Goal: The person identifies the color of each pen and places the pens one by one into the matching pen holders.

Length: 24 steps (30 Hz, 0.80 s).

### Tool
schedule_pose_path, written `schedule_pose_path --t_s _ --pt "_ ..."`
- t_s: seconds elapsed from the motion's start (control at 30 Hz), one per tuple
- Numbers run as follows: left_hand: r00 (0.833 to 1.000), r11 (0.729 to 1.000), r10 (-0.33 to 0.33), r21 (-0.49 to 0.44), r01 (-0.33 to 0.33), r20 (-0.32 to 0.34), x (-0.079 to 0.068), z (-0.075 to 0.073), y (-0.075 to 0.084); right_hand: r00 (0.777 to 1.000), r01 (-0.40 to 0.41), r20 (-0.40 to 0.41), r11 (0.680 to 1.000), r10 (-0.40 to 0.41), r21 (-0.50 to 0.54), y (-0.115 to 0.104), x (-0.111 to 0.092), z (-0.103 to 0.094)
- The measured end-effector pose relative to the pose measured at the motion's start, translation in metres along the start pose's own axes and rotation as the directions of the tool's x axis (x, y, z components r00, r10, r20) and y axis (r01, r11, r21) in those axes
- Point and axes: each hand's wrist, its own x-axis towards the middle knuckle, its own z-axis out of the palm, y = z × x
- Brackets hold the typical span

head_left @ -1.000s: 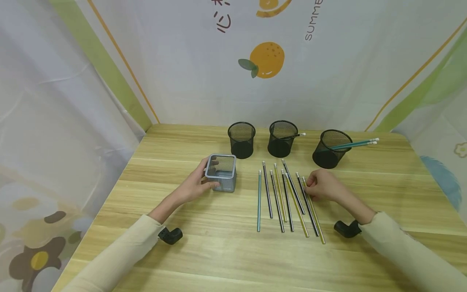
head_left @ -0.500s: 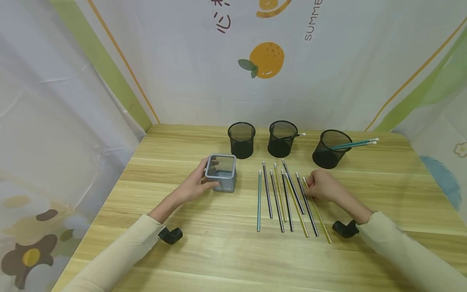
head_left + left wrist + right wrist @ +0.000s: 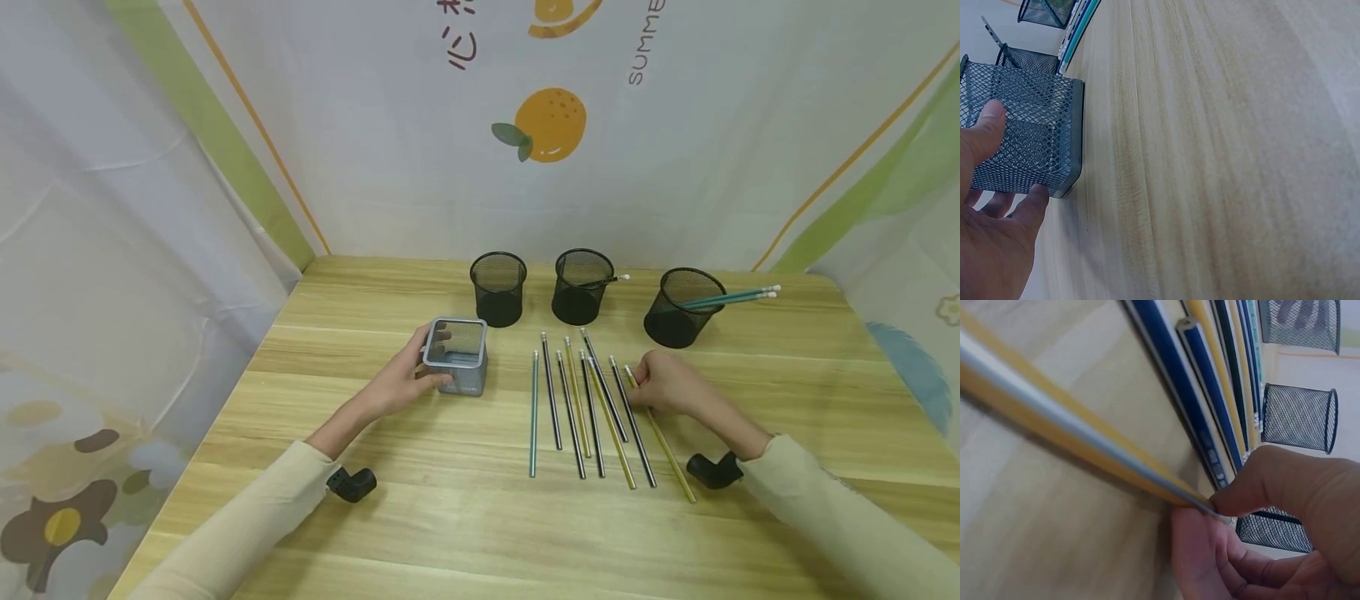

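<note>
My left hand (image 3: pixel 401 379) grips a square silver mesh pen holder (image 3: pixel 467 379) from its left side, thumb at the front and fingers behind. The holder stands upright on the table, and the left wrist view shows the thumb against its mesh (image 3: pixel 1035 137). At the right end of a row of pencils, my right hand (image 3: pixel 667 383) pinches a yellow striped pencil (image 3: pixel 672 454) near its eraser end. The right wrist view shows thumb and forefinger on that yellow pencil (image 3: pixel 1085 431). Beside it lie several dark, yellow and teal pencils (image 3: pixel 585 417).
Three round black mesh cups stand along the back: the left cup (image 3: pixel 498 304), the middle cup (image 3: pixel 576 307) with a dark pencil, and the right cup (image 3: pixel 671 325) with teal pencils leaning out. A printed curtain (image 3: pixel 420 167) hangs behind the wooden table (image 3: pixel 450 517).
The yellow pencil's lower end has swung to the right, away from the dark pencil beside it. My left hand and the silver holder have stayed in place.
</note>
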Motion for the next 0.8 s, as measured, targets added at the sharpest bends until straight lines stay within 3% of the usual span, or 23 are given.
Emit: schedule_pose_path --t_s 0.37,0.8 --pt "1.0 1.0 0.001 0.01 -0.001 0.0 0.001 0.0 0.001 0.998 -0.023 -0.051 0.999 0.022 -0.023 -0.002 -0.003 -0.014" --pt "1.0 1.0 0.002 0.01 -0.002 0.004 0.0 0.0 0.0 0.996 -0.05 -0.067 0.997 0.054 0.066 -0.004 -0.009 -0.025"
